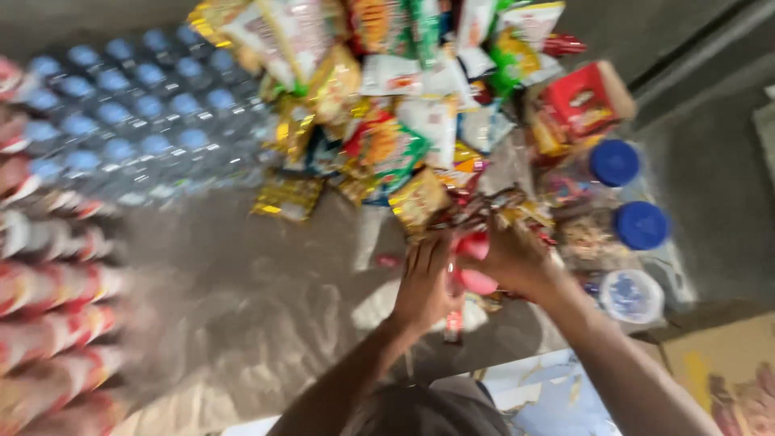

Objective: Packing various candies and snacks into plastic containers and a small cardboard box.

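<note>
Bare forearms rise from the bottom edge at 6 o'clock, seen from the head camera, and meet near the middle of the frame. Both hands work at a red object [475, 262], which sits between them, just right of centre; the blur keeps its kind from being told. The left hand [425, 282] has its fingers curled narrow against the object's left side. The right hand [510, 257] closes over its upper right side, so that only the red lower end shows beneath the palm.

Just above the hands, at 12 o'clock, a heap of snack packets [387, 105] in yellow, green, white and red hangs or lies thick, its lowest packets touching the fingertips. At 3 o'clock from the hands stand clear jars with blue lids [615, 163], one above another, and below them a jar with a clear lid [631, 295]. A red box [583, 100] sits at 2 o'clock beside the packets.

At 10 o'clock, well apart from the hands, a wrapped pack of bottles with blue caps [121, 113] fills the upper left. Along the left edge, at 9 o'clock, run rows of red and white packets [48, 282], heavily blurred. A grey plastic sheet [242, 323] covers the surface between them and the hands. A cardboard box [726, 363] shows at 4 o'clock.
</note>
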